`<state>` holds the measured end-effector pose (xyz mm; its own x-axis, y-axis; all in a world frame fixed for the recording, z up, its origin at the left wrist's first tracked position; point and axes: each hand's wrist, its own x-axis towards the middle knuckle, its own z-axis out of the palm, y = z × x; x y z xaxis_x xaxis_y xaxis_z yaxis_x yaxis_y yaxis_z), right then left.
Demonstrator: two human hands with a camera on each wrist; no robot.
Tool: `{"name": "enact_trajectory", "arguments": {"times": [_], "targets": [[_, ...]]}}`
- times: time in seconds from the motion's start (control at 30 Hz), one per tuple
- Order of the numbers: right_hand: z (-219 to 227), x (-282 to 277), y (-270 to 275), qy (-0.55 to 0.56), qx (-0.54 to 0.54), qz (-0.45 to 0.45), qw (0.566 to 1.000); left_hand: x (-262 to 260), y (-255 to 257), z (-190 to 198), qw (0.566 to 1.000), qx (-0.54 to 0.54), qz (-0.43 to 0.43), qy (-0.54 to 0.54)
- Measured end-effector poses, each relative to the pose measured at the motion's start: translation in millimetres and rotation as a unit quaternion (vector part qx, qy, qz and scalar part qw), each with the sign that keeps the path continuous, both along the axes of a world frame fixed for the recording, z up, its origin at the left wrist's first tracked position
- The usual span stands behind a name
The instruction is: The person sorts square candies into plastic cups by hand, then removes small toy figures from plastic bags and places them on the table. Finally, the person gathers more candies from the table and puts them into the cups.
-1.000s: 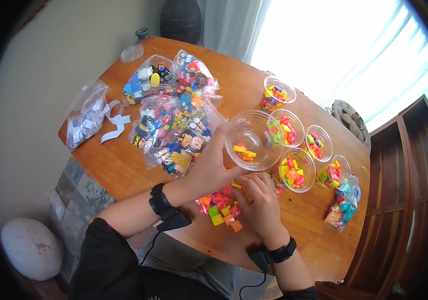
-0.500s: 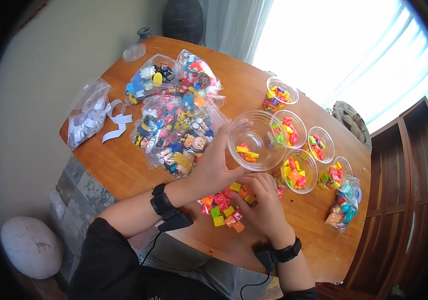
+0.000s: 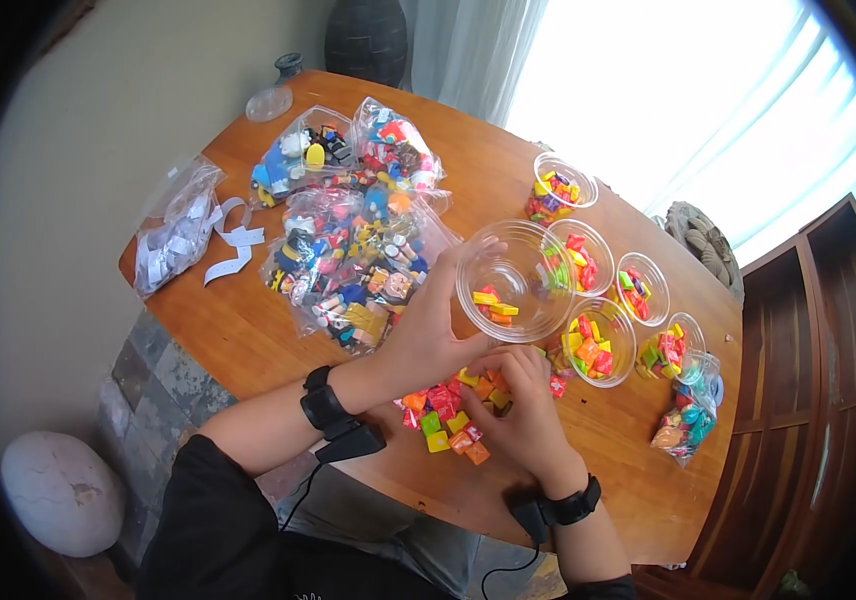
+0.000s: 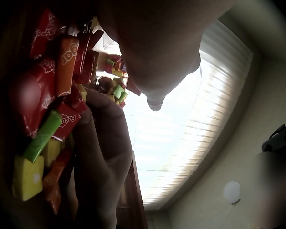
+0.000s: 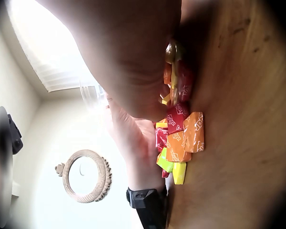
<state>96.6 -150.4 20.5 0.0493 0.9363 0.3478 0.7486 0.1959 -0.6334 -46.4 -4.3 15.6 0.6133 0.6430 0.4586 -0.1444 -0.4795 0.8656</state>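
Observation:
My left hand grips a clear plastic cup by its side, tilted above the table, with a few yellow, red and orange wrapped candies inside. Below it, my right hand reaches into a loose pile of wrapped candies, its fingers bent down among the pieces. In the left wrist view the fingertips of the right hand touch red and yellow candies. Whether they pinch one is hidden. The right wrist view shows orange candies beside the right hand.
Several cups of candy stand right of the held cup. Bags of small figures lie to the left, with a bag of white strips farther out. A bag of colourful items lies near the right edge; a clear lid lies at the back.
Over the last second my right hand has shifted slightly right and down within the pile, uncovering some yellow and orange candies. My left hand and the cup have barely moved.

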Motion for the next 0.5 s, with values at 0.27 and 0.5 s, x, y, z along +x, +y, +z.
{"name": "enact_trajectory", "arguments": {"times": [0.27, 0.5], "targets": [[1.8, 1.1, -0.4, 0.0, -0.006, 0.054, 0.999, -0.2, 1.0, -0.5, 1.0, 0.005, 0.0, -0.002], [6.4, 0.3, -0.1, -0.011, -0.013, 0.05, 0.999, -0.1, 0.9, -0.4, 1.0, 0.008, 0.001, 0.003]]}}
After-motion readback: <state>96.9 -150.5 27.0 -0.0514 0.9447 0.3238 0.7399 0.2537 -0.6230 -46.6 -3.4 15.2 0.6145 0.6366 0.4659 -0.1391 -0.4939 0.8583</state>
